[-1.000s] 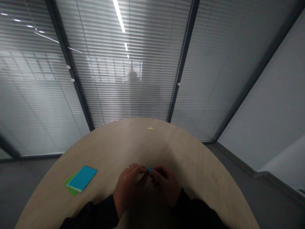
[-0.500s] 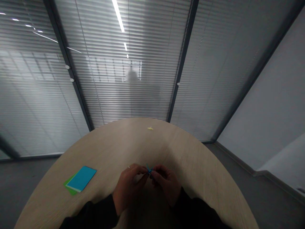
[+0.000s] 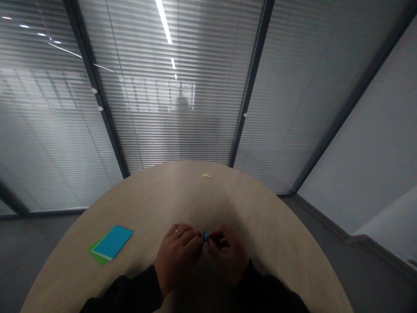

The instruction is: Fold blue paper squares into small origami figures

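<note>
Between my fingertips, low in the middle of the head view, is a small folded blue paper [image 3: 206, 236], mostly covered by the fingers. My left hand [image 3: 180, 253] wears a ring; its fingers are curled, and thumb and forefinger pinch the paper's left side. My right hand [image 3: 228, 251] pinches the same paper from the right between thumb and forefinger. Both hands are just above the table, close to each other. The paper's exact folded shape is too small to make out.
On the round wooden table [image 3: 156, 204], blue paper sheets [image 3: 114, 241] lie over a green sheet [image 3: 95, 251] at the left. A small yellow folded paper figure [image 3: 206, 175] sits near the far edge. Blinds [image 3: 182, 134] behind glass stand beyond the table.
My left hand has rolled over, its fingers curling more and its back showing. The blue paper has turned between the fingertips, and my right fingers have shifted slightly on it.
</note>
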A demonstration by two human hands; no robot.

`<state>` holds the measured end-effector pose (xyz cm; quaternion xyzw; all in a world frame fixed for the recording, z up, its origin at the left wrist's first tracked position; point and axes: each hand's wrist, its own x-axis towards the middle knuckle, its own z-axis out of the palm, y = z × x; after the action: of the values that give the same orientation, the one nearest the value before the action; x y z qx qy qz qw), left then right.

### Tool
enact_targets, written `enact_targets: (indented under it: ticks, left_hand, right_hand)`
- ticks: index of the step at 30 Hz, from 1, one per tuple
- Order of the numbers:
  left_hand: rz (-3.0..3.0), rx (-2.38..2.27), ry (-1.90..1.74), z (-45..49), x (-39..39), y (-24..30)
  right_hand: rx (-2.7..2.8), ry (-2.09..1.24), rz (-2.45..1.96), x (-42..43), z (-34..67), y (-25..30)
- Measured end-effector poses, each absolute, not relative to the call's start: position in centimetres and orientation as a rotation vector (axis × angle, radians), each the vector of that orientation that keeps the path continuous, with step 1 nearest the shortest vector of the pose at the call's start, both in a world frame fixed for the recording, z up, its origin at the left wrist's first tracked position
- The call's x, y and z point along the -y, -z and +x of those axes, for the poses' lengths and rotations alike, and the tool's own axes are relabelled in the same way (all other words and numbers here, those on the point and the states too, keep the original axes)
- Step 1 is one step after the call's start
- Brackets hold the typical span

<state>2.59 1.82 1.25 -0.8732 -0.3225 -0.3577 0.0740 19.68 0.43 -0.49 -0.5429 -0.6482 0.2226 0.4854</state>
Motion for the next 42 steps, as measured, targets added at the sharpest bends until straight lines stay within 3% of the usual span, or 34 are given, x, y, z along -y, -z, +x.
enact_targets:
  ticks: [14,42]
  left_hand:
    - [-2.849,1.459,1.560,2.2,-2.6,-0.8]
    - [-3.154,1.596,1.521,2.3,-2.5,-1.6]
  right_hand:
    - [1.689,-0.440,-1.178,-0.1,20.1,-0.2]
    - [1.825,-0.320,-1.018,-0.5,20.9,-0.8]
